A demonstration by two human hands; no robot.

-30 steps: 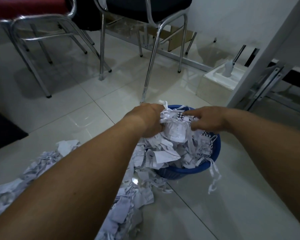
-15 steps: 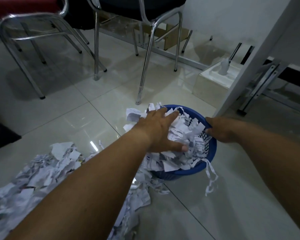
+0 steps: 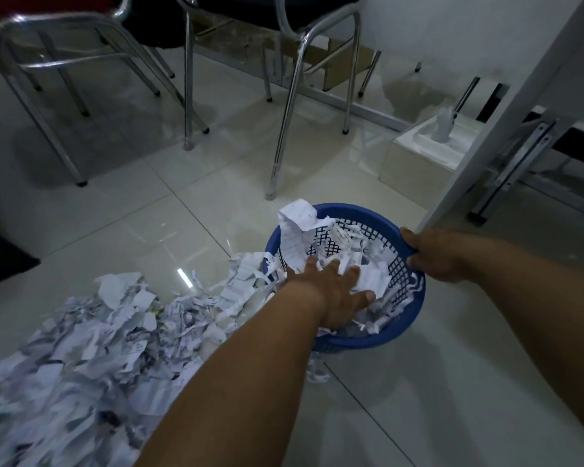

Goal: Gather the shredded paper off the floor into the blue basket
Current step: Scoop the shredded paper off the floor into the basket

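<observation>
Shredded white paper (image 3: 91, 358) lies in a loose heap on the pale glossy tiled floor (image 3: 142, 230), spreading away from the left side of a round blue plastic lattice basket (image 3: 398, 318); the heap's near end runs out of the picture at the bottom left. More scraps fill the basket, and one long printed strip (image 3: 297, 237) curls up over its far left rim. A few shreds hang over the basket's right rim, and some lie on the floor under its near edge.

The left hand (image 3: 334, 291) rests flat inside the basket, fingers spread wide, palm down on the paper; it grips nothing that can be seen, though whatever is under the palm is hidden. Its forearm covers the basket's near left rim. The right hand (image 3: 435, 254) is closed around the basket's right rim, thumb on top and fingers curled below.

Beyond the basket stand two chairs with chrome tube legs (image 3: 284, 129), their seats cut off at the top. To the basket's far right sits a white box (image 3: 418, 163) holding a pale object too dim to identify, partly behind a slanting white panel (image 3: 506, 123).
</observation>
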